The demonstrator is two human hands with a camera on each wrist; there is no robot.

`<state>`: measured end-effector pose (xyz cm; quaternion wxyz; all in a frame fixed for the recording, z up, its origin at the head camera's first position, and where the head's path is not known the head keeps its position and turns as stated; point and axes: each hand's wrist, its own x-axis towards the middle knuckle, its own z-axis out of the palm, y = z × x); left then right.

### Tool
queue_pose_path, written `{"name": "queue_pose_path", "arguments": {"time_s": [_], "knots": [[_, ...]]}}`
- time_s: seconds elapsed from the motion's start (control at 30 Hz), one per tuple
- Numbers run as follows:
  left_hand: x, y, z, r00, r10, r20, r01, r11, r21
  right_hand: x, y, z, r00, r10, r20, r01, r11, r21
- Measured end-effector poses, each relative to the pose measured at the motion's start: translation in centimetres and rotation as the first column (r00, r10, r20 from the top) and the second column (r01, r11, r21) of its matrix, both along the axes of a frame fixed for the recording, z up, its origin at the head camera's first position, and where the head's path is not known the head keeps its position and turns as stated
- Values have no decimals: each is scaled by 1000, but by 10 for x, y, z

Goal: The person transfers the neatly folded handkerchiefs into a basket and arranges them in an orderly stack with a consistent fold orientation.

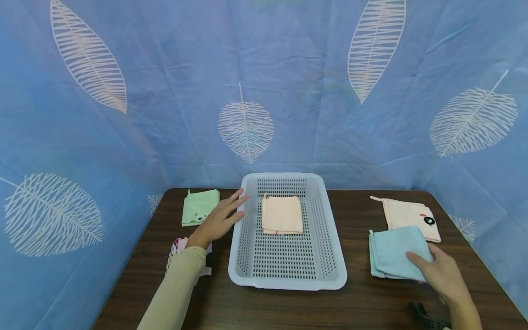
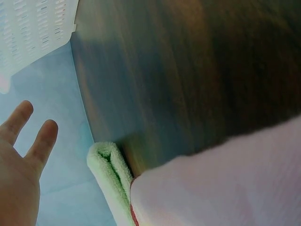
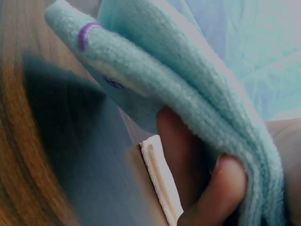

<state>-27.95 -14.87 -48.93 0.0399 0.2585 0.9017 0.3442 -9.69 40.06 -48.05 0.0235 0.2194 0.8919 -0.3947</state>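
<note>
My right hand (image 1: pixel 447 274) pinches a folded light blue towel (image 1: pixel 398 253) by its right side, thumb on top and fingers beneath. The right wrist view shows the blue towel (image 3: pixel 188 89) raised off the table, its folded layers between thumb and fingers. At the left rim of a pale blue-grey plastic basket (image 1: pixel 288 283), my left hand (image 1: pixel 220 220) has its fingers spread, at or touching the rim. Inside the basket lies a folded peach towel (image 1: pixel 282 214). The left wrist view shows the left hand (image 2: pixel 21 174) with nothing in it.
A folded green towel (image 1: pixel 200 206) lies at the back left, with a pink patterned cloth (image 1: pixel 205 270) partly under my left forearm. A cream towel (image 1: pixel 408 214) lies behind the blue one. Near my right wrist is a black strap-like object (image 1: pixel 425 316). Blue leaf-print fabric (image 1: pixel 288 114) hangs behind the table.
</note>
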Motion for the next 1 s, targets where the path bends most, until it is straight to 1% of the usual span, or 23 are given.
{"name": "queue_pose_path", "arguments": {"time_s": [0.23, 0.4, 0.63, 0.7, 1.0], "knots": [[0, 0, -1, 1000, 4, -12, -4, 1000, 1, -5, -3, 3, 1000, 9, -13, -10, 1000, -19], [1, -1, -1, 1000, 10, 1, -10, 1000, 7, -10, -4, 8, 999, 35, -4, -36, 999, -18], [1, 1, 0, 1000, 10, 2, -10, 1000, 3, -18, -5, 15, 996, 78, -43, -78, 997, 7], [1, 1, 0, 1000, 12, 1, -12, 1000, 1, -20, -6, 17, 995, 86, -51, -86, 996, 1], [1, 0, -1, 1000, 7, 2, -7, 1000, 6, -24, -12, 25, 996, 67, -65, -71, 996, -60]]}}
